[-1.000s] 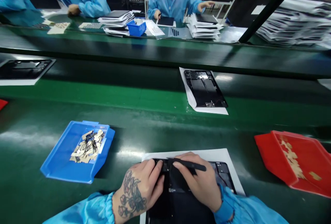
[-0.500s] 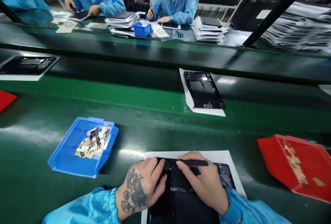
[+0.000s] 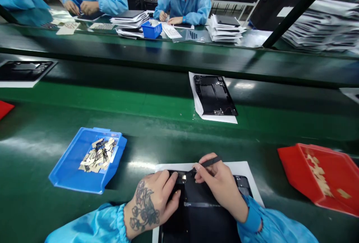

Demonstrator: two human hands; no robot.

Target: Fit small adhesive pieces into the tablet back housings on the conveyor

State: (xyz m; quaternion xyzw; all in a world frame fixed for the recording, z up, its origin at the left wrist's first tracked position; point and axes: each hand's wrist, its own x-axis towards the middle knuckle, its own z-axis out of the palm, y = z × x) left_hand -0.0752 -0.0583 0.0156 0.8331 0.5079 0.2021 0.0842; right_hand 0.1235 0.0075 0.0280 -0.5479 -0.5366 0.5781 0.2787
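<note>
A black tablet-like device (image 3: 207, 218) lies on a white sheet (image 3: 242, 167) at the bottom centre. My left hand (image 3: 155, 202), tattooed on its back, rests on the device's upper left edge with thumb and fingertips apart, holding nothing visible. Between the thumb and fingers of my right hand (image 3: 217, 185) is a black pen-shaped tool (image 3: 211, 162). The tool slants down to the left, its tip close to a small shiny part (image 3: 183, 177) near the device's top edge.
A blue bin (image 3: 70, 164) of small tabbed parts stands left, a red bin (image 3: 342, 175) with pale pieces right. Beyond lies another opened device (image 3: 215, 95) on paper. Across the bench, people in blue sit by paper stacks (image 3: 226, 30) and a small blue box (image 3: 152, 30).
The tool in my right hand has tilted from nearly level to slanting, with its tip lower left. My right fingers have shifted, uncovering the shiny part. The far device appears slightly further left.
</note>
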